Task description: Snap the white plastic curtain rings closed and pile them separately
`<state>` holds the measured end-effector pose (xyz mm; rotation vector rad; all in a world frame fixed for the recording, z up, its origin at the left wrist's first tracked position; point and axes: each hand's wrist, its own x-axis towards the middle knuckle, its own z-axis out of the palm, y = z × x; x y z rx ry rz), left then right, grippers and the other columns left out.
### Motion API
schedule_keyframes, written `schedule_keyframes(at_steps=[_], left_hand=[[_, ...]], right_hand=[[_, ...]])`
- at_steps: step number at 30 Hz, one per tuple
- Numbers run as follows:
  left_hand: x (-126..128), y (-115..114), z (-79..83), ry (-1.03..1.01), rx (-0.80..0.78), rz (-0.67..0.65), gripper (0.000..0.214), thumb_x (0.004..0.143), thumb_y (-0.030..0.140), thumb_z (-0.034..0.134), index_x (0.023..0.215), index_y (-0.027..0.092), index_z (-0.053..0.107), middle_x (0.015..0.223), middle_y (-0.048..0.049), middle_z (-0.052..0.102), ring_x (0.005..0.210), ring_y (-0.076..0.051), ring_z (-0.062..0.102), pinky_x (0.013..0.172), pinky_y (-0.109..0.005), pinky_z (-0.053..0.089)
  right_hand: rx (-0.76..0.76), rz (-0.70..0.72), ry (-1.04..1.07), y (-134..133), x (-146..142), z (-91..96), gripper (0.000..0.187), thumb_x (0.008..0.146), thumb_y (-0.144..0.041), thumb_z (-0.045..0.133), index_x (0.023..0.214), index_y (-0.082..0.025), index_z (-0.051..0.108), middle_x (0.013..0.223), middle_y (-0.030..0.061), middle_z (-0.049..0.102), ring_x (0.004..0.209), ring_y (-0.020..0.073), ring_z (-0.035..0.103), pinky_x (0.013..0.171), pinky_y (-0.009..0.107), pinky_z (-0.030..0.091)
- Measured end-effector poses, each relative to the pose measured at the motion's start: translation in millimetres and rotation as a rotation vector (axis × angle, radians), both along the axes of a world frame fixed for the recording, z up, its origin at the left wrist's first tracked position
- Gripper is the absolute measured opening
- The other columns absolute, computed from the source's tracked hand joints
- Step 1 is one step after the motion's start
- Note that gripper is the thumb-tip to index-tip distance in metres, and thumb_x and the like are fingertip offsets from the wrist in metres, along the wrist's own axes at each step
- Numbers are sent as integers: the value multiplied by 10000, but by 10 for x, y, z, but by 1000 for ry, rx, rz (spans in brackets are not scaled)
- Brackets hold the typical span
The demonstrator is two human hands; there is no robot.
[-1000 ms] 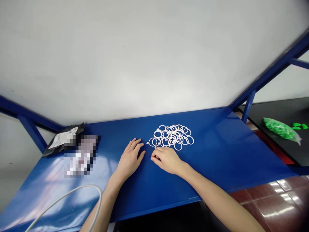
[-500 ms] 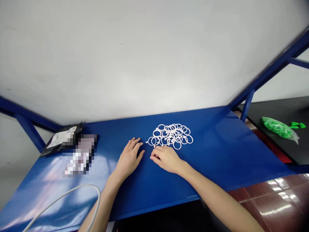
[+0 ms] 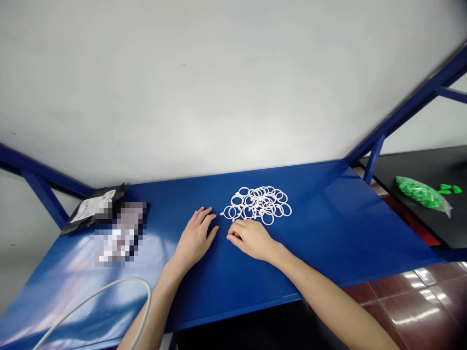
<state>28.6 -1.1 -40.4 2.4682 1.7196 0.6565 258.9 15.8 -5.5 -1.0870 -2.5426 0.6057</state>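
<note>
A loose, overlapping heap of white rings [image 3: 267, 219], several with small tabs on their edges, lies flat on the blue tabletop [image 3: 310, 194]. Left of the heap, my left hand [image 3: 197, 235] rests palm down on the table with its fingers spread, holding nothing. My right hand [image 3: 251, 238] sits at the near edge of the heap, very close to the nearest rings. Its fingers are curled in, and nothing shows between them. The inside of that palm is hidden.
A black plastic mailer bag [image 3: 95, 206] with a white label lies at the left, beside a blurred-out item [image 3: 124, 233]. A white cable [image 3: 95, 294] loops over the front left. On a dark table [image 3: 416, 165] at right lies a bag of green pieces [image 3: 423, 194].
</note>
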Motion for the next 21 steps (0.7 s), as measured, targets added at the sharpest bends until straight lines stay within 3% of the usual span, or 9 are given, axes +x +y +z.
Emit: schedule_keyframes(at_steps=[6, 12, 21], left_hand=[[9, -5, 4, -17, 5, 3, 286, 987, 327, 549, 1219, 189, 645, 1400, -144, 631, 1396, -351, 520, 1153, -579, 451], [21, -20, 22, -11, -17, 4, 289, 993, 331, 545, 1225, 190, 643, 1420, -135, 618, 1409, -341, 504, 1167, -567, 437], [179, -73, 108, -91, 6, 17, 208, 995, 285, 549, 1157, 201, 648, 1289, -109, 676, 1233, -297, 602, 1044, -502, 527]], right_hand=[[237, -33, 92, 15, 28, 10, 258, 1057, -285, 499, 979, -174, 718, 915, 65, 725, 855, 197, 645, 801, 334, 513], [411, -200, 35, 88, 94, -22, 258, 1005, -131, 523, 1159, -194, 722, 1231, 95, 706, 1203, 290, 541, 1031, 458, 478], [475, -226, -104, 111, 82, -163, 170, 1000, -148, 598, 1056, -212, 746, 1250, 70, 708, 1169, 285, 536, 949, 438, 470]])
